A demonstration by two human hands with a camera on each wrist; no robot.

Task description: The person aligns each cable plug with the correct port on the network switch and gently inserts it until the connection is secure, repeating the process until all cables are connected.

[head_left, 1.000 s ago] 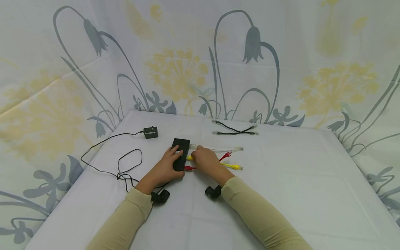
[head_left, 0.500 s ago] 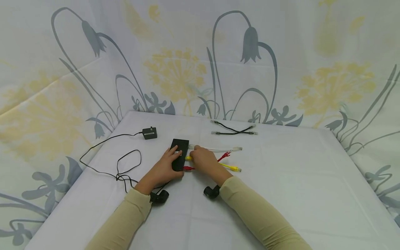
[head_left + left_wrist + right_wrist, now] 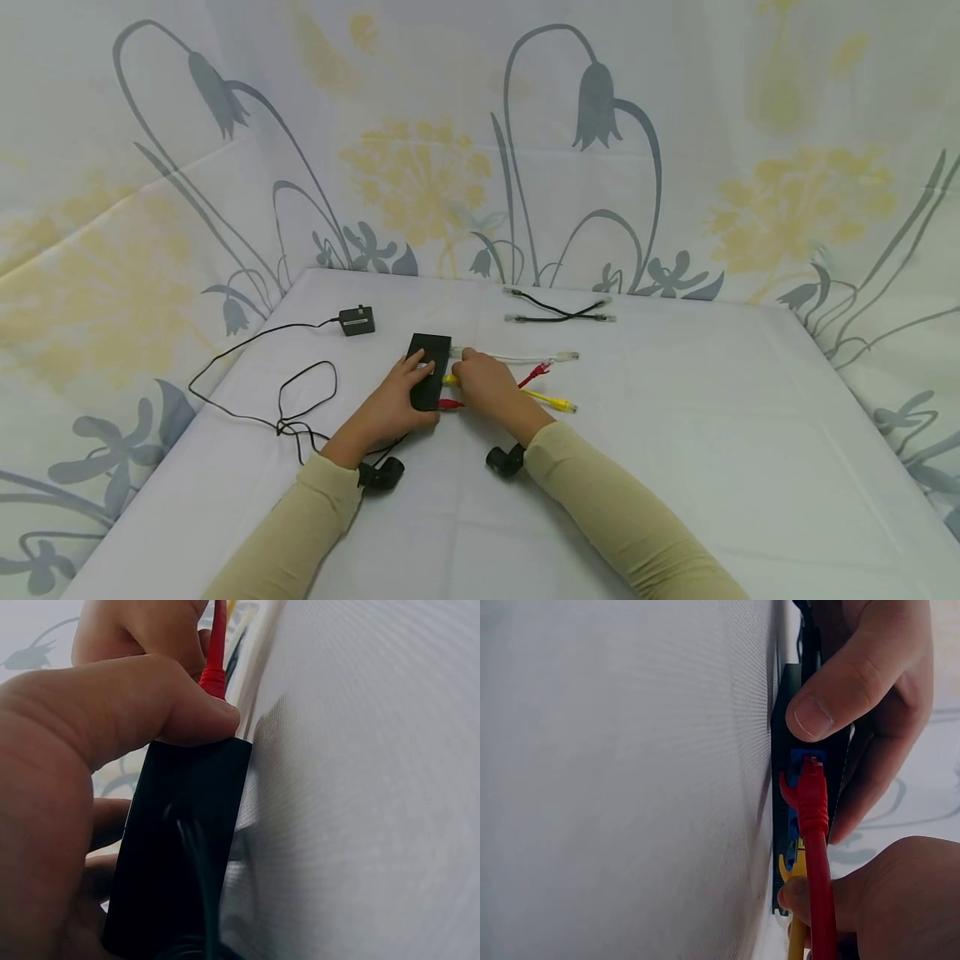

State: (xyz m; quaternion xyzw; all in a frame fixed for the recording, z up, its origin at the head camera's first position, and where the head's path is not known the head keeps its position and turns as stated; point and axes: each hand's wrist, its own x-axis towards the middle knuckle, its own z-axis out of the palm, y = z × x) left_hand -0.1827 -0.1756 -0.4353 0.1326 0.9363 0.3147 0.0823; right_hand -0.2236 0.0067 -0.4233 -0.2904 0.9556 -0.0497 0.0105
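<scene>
– Where's the head camera?
– Up high, facing forward and down over the table [image 3: 712,450]!
– And the wrist views?
– Low and close, from opposite sides, both catching the black box [image 3: 154,855] and red cable [image 3: 821,885]!

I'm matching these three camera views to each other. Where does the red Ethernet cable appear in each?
Head: red Ethernet cable, below centre, partly hidden by the right hand.
Left wrist: red Ethernet cable, top edge, slightly left of centre.
Right wrist: red Ethernet cable, right of centre, reaching the bottom edge.
Shared landmark: black Ethernet box.
</scene>
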